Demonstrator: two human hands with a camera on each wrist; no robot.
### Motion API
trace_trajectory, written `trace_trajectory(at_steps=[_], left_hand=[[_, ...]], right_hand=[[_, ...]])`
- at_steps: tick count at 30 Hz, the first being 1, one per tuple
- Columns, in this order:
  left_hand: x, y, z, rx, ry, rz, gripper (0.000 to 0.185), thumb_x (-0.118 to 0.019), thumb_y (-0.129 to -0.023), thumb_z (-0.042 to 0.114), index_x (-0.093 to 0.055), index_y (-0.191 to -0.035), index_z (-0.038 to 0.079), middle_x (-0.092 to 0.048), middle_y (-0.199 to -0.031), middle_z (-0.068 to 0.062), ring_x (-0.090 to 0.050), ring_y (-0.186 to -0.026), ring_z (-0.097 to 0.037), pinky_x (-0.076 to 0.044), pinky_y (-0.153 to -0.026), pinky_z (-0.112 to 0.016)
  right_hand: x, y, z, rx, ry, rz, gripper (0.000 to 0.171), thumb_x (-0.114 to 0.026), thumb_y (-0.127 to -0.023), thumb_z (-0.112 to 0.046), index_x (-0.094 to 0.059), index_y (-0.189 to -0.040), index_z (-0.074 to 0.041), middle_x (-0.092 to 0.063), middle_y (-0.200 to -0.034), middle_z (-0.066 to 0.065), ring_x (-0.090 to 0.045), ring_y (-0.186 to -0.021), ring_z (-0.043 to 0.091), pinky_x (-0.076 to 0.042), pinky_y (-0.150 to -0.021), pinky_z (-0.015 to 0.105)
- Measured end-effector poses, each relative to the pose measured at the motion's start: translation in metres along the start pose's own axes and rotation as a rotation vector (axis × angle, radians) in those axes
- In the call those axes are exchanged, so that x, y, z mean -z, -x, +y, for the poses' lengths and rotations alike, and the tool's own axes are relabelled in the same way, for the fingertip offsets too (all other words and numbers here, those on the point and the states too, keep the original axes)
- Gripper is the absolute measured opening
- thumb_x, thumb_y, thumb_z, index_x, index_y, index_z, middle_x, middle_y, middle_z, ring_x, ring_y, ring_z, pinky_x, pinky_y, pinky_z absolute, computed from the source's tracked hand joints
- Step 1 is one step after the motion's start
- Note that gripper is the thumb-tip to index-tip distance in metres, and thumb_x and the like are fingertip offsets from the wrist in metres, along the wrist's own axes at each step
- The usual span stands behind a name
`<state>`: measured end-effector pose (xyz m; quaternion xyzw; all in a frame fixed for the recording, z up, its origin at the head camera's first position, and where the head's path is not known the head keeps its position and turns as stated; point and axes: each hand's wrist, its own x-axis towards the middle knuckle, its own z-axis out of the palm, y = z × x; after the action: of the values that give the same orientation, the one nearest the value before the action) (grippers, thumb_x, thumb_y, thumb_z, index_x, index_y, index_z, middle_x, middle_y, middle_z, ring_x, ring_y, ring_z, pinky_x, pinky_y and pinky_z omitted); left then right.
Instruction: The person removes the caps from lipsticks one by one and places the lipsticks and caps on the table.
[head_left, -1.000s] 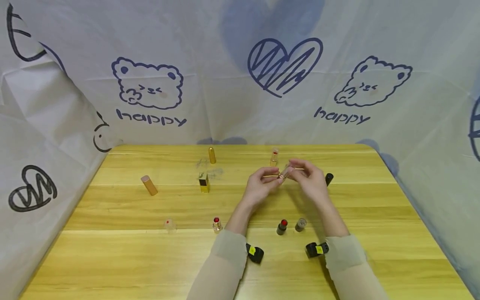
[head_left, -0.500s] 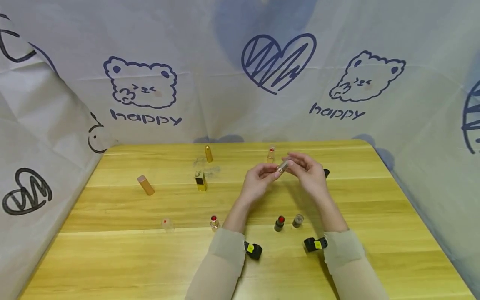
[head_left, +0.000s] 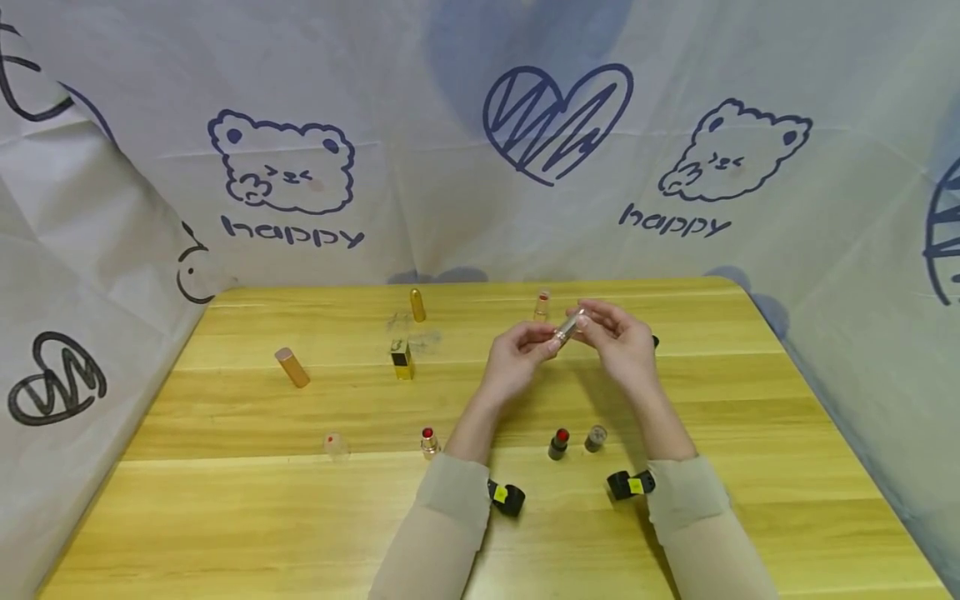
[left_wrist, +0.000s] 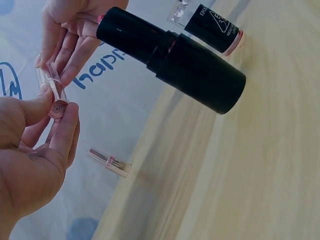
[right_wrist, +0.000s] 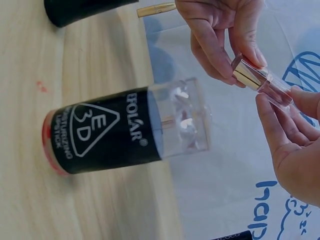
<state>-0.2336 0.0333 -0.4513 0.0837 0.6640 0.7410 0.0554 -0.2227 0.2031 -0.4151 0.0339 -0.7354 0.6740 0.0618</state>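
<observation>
Above the wooden table (head_left: pixel 255 517), my left hand (head_left: pixel 512 364) pinches the gold base (right_wrist: pixel 250 76) of the lipstick tube (head_left: pixel 568 327), my right hand (head_left: pixel 628 354) its clear end (right_wrist: pixel 275 92); I should keep both in line, pressing gently.

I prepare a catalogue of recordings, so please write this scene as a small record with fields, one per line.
left hand: grips lipstick tube by gold end
right hand: holds its clear end
between forearms: red-tipped black lipstick, labelled black cylinder
beyond hands: clear-topped lipstick
left of hands, includes: peach tube, gold bullet-shaped tube, black-and-gold case
surface: wood-grain table
backdrop: white cloth, blue drawings
</observation>
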Motion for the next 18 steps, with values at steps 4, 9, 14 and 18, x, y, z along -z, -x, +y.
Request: trace_trajectory(at_steps=[4,9,14,18], left_hand=[[-0.001,0.0008,0.0016,-0.009,0.002,-0.002,0.025,-0.071,-0.097,0.001,-0.069,-0.121,-0.004,-0.071,-0.113,-0.02,-0.071,-0.099,-0.023,-0.061,-0.093,-0.039],[0.0001,0.0023,0.0043,-0.03,-0.02,-0.01,0.025,-0.07,-0.097,-0.001,-0.069,-0.121,-0.005,-0.071,-0.112,-0.02,-0.07,-0.097,-0.023,-0.058,-0.098,-0.053],[-0.0003,0.0029,0.0058,-0.043,-0.032,-0.004,0.025,-0.07,-0.097,-0.001,-0.069,-0.121,-0.006,-0.071,-0.112,-0.021,-0.071,-0.096,-0.022,-0.058,-0.096,-0.052],[0.0001,0.0033,0.0035,-0.021,-0.034,0.011,0.023,-0.071,-0.096,-0.002,-0.07,-0.119,-0.005,-0.072,-0.111,-0.019,-0.071,-0.094,-0.02,-0.06,-0.094,-0.049]], right_hand=[[0.0023,0.0005,-0.0009,0.003,-0.005,-0.01,0.037,-0.062,-0.104,-0.007,-0.058,-0.139,0.008,-0.064,-0.133,0.029,-0.071,-0.105,0.009,-0.06,-0.092,0.029],[0.0036,0.0014,-0.0013,0.018,-0.002,-0.036,0.037,-0.061,-0.105,-0.007,-0.057,-0.139,0.007,-0.064,-0.132,0.028,-0.071,-0.106,0.01,-0.059,-0.093,0.029],[0.0038,0.0014,-0.0032,0.03,-0.008,-0.009,0.039,-0.064,-0.104,-0.009,-0.058,-0.138,0.008,-0.065,-0.131,0.027,-0.071,-0.105,0.01,-0.059,-0.093,0.03],[0.0091,0.0008,-0.007,0.05,-0.059,0.09,0.038,-0.065,-0.102,-0.007,-0.059,-0.136,0.01,-0.071,-0.124,0.021,-0.072,-0.101,0.01,-0.06,-0.092,0.029]])
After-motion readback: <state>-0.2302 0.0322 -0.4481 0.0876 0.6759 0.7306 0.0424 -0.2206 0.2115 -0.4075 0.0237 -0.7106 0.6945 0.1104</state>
